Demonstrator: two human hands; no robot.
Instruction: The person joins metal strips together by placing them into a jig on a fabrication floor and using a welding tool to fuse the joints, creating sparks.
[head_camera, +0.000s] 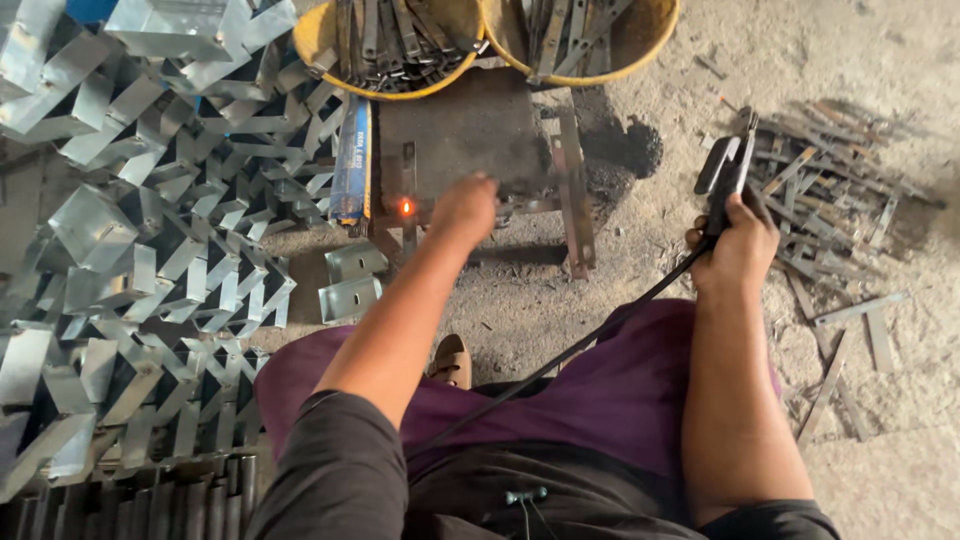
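Welding stage: right hand (738, 245) clamped on black electrode holder (725, 175) at three o'clock; left hand (463, 208), blurred, grip unclear, reaches flat grey steel strips (572, 195) at twelve o'clock, beside glowing weld spot (406, 207). Next move likely calls for steadying the strips.

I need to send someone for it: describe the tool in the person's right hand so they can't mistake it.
Start at the two yellow tubs of metal strips at the top, then move right and down to the scatter of flat strips on the dusty floor. In front of them the right hand grips a black clamp-like welding holder. Unlike the loose strips, it trails a black cable across the purple lap.
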